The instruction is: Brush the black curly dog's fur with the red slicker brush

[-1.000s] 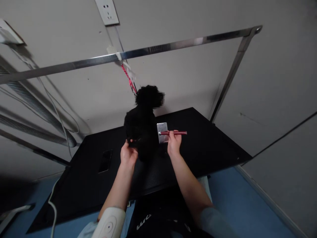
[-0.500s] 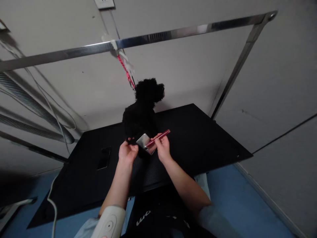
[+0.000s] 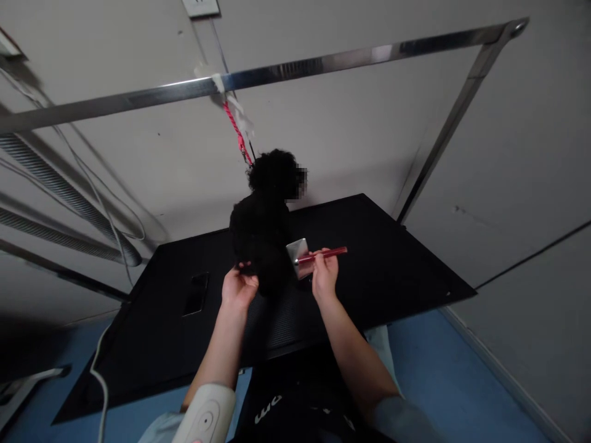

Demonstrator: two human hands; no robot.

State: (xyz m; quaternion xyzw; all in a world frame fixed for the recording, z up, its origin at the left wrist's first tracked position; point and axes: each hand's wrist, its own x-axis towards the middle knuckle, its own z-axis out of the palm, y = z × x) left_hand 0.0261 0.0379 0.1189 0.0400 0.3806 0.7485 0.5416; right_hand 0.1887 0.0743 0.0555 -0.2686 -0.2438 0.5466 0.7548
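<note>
A black curly-haired dog [image 3: 261, 224] is on the black grooming table [image 3: 369, 264], its head turned to the right. At the dog's lower rear, my left hand [image 3: 239, 288] is closed on dark fur; whether that is a leg or the tail I cannot tell. My right hand [image 3: 325, 274] grips the red handle of a slicker brush [image 3: 296, 251]. The brush's flat metallic back faces up, just right of the dog's body. Its pins are hidden from this angle.
A metal bar [image 3: 277, 71] spans above the table, with a red leash [image 3: 235, 126] running down to the dog's neck. A dark phone-like slab [image 3: 196, 294] lies left of my arm. Grey hoses [image 3: 69, 200] and a white cable [image 3: 102, 384] are at left.
My right hand has moved right with the slicker brush, away from my left hand, and the handle is now more level. My left hand stays at the dog. The dog's head has shifted slightly.
</note>
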